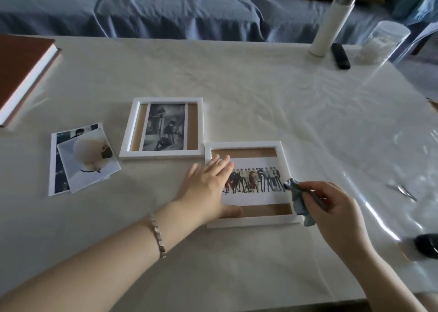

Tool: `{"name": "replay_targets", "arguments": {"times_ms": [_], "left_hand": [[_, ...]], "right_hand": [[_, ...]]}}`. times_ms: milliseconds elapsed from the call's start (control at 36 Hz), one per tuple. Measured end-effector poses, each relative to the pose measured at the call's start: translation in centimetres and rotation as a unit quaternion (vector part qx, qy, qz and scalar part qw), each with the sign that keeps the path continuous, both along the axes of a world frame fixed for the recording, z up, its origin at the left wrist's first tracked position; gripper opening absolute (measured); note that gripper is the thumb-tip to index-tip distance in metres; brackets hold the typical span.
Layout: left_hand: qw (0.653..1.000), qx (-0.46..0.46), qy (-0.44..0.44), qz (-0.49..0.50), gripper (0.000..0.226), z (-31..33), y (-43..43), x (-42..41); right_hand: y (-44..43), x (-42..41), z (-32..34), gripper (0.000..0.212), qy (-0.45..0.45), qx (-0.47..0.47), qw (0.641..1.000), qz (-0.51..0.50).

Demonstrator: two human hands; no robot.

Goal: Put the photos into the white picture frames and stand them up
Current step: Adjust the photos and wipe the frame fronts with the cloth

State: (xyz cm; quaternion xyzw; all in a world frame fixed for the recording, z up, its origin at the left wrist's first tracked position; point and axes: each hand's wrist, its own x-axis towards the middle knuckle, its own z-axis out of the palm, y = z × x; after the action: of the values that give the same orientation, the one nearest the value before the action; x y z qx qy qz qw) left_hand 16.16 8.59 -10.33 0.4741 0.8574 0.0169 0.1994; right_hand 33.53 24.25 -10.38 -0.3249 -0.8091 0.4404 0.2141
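L hand [208, 183] lay flat, fingers straight, on near frame [244, 145] w/ group photo [258, 181]; R hand [331, 207] pinched blue cloth [297, 202] at frame's right edge.

Two white frames are laid flat; neither is stood up.

Near frame [248, 222]: a colour group photo [257, 181] is seated landscape, with brown backing exposed above and below it. Its left rim and the photo's left end are covered by the flat left hand [208, 183]. The right rim is touched by the blue cloth [299, 202] pinched in the right hand [331, 207].

Far frame [161, 154]: it is set just beyond the left fingertips [222, 160], its corner almost against the near frame. A black-and-white photo [166, 127] is seated upright, with backing exposed on both sides.

Two loose photos [87, 167] are overlapped, unframed, well left of the left fingers.
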Motion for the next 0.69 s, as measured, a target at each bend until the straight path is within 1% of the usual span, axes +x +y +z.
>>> {"name": "replay_targets", "arguments": {"times_ms": [56, 139, 278, 333, 389, 444, 556, 639, 694], "left_hand": [[1.0, -0.022, -0.003, 0.002, 0.099, -0.3, 0.3, -0.4], [0.999, -0.033, -0.01, 0.001, 0.097, -0.5, 0.2, -0.7], [0.999, -0.028, -0.027, -0.003, 0.08, 0.1, 0.0, -0.7], [0.999, -0.023, -0.037, 0.002, 0.076, 0.2, -0.1, -0.8], [0.999, -0.015, -0.042, 0.008, 0.076, 0.1, -0.2, -0.8], [0.999, -0.006, -0.046, 0.014, 0.078, -0.2, -0.2, -0.9], [0.999, 0.003, -0.036, 0.018, 0.1, -1.2, -0.2, -1.0], [0.999, 0.001, -0.035, 0.016, 0.102, -1.4, -0.3, -1.1], [0.999, 0.005, -0.038, 0.016, 0.101, -1.5, -0.4, -1.1]], "right_hand": [[0.0, -0.2, 0.0, 0.022, -0.006, 0.018, 1.0, -0.003], [0.0, -0.7, -0.1, 0.028, -0.023, 0.079, 0.997, 0.014], [-0.7, -3.3, -0.5, 0.023, -0.03, 0.174, 0.982, 0.065], [-1.2, -4.5, -0.8, 0.022, -0.047, 0.193, 0.974, 0.109], [-1.7, -5.5, -1.3, 0.023, -0.078, 0.187, 0.963, 0.176], [-1.9, -6.5, -1.9, 0.022, -0.102, 0.189, 0.953, 0.214], [-0.6, -9.0, -2.0, 0.022, -0.104, 0.187, 0.956, 0.2], [0.7, -10.6, -1.9, 0.023, -0.116, 0.171, 0.967, 0.152], [0.8, -10.8, -2.2, 0.023, -0.133, 0.19, 0.964, 0.132]]}}
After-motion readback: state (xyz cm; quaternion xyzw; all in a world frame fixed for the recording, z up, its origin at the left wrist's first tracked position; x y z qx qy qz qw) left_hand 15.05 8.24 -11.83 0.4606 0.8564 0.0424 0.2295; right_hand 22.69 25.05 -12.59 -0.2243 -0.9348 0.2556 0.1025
